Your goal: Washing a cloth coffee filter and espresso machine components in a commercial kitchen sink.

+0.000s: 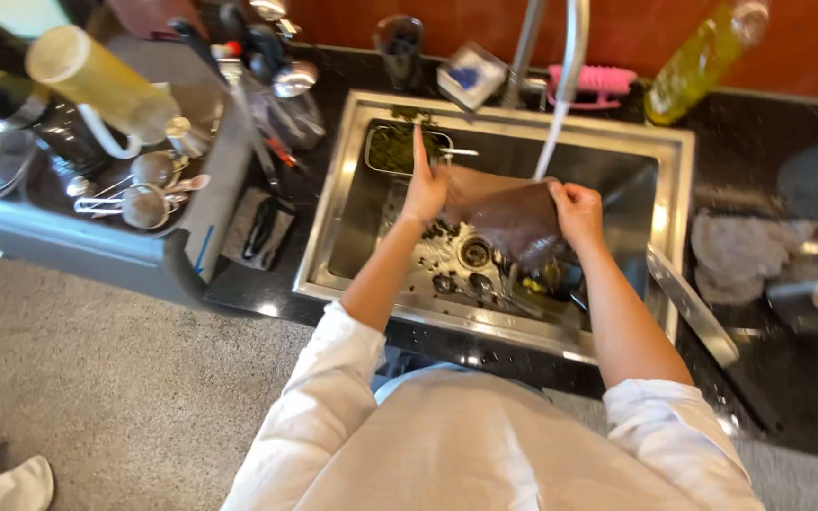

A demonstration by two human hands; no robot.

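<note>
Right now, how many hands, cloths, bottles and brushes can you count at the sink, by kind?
Hands: 2, the left hand and right hand, both on the brown cloth
Cloths: 2, the brown cloth and a grey cloth
Bottles: 1, the yellow-green bottle
Brushes: 1, the pink brush
Total: 6

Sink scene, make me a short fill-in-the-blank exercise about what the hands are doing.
1. Both hands, left hand and right hand, hold a brown ____ over the sink.
2. Water runs from the ____ onto it.
3. The pink brush lies behind the ____.

Missing words: board; tap; sink
</note>
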